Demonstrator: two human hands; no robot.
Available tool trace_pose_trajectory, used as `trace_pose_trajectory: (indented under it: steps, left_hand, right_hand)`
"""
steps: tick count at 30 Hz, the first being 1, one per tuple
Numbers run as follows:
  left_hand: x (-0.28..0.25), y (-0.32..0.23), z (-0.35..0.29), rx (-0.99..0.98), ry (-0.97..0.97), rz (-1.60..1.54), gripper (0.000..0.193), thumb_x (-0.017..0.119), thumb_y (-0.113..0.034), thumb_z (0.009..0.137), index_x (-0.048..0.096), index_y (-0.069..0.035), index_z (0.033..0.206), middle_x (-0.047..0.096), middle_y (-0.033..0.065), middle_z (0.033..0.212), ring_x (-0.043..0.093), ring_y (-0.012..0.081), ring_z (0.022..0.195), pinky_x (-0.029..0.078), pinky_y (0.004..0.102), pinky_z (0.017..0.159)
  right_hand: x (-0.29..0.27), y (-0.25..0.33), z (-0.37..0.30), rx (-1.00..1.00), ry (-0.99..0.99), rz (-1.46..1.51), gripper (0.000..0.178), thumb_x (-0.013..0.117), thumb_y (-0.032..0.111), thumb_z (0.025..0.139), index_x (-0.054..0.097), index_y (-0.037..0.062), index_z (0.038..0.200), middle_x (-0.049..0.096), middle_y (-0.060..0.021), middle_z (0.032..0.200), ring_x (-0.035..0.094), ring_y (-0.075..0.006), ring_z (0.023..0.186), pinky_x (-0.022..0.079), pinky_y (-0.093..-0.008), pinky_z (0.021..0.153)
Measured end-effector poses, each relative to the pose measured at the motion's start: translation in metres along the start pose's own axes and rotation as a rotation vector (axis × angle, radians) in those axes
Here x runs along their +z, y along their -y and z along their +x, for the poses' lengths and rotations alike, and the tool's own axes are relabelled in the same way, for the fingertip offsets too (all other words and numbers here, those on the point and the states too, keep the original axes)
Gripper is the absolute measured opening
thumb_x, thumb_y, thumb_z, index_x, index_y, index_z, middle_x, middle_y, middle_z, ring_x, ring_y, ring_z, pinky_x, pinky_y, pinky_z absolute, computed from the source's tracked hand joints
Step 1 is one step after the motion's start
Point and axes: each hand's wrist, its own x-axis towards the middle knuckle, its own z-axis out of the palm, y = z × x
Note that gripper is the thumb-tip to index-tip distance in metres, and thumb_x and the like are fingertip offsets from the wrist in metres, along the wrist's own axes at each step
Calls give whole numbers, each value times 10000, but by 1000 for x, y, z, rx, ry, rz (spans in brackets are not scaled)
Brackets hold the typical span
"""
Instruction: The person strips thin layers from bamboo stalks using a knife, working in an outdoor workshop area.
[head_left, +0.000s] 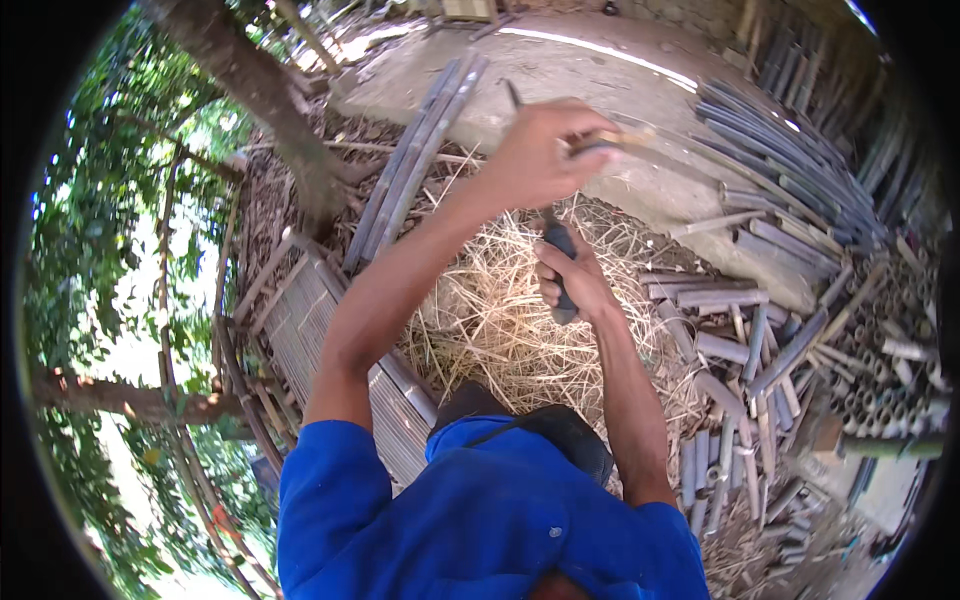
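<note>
My right hand (572,278) is closed around the black handle (558,240) of a knife. Its dark blade runs upward and away from me, and my left hand hides most of it. A dark, hooked tip (513,93) shows beyond that hand, roughly in line with the handle. Higher up and in front, my left hand (545,150) pinches a thin strip (598,145), brown and pale, between thumb and fingers. The strip points right and is blurred at its end, so its exact kind is unclear. Both hands are above a heap of pale shavings (510,285).
Long bamboo poles (425,150) lie at the left beside a tree trunk (290,150). A slatted bamboo bench (320,330) is close to my left side. Cut bamboo tubes (720,295) are piled at the right, with longer dark poles (780,140) behind them. A concrete ledge (660,195) crosses beyond the shavings.
</note>
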Motion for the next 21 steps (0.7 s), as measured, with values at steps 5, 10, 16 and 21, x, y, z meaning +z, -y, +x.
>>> trace_pose_trajectory:
  steps: [5,10,16,21]
  left_hand:
    - [24,10,-9,162,-161,112,214,803,-181,866,780,-60,1041,654,55,812,567,114,584,436,282,480]
    - [24,24,4,279,-354,55,215,819,-152,830,791,-81,1032,649,31,759,558,95,572,424,287,471]
    - [-71,59,10,380,-724,394,214,823,-95,766,783,-129,973,663,19,700,552,98,545,412,268,481]
    - [-180,56,2,139,-896,418,123,621,-146,983,610,-24,973,608,146,749,597,302,642,470,417,619]
  right_hand:
    - [-13,-11,7,-176,-263,-603,347,681,155,949,517,18,1223,580,-36,694,507,-133,464,442,-311,437]
    - [-15,-3,28,-530,-352,-1023,316,702,155,932,527,-8,1139,584,-43,671,498,-144,441,428,-319,419]
    - [41,23,-8,120,16,-291,299,717,154,936,553,48,1164,486,40,604,443,-53,438,342,-242,388]
    - [24,-14,-27,138,32,-486,359,772,107,877,595,36,1182,536,18,676,498,-62,505,401,-246,439]
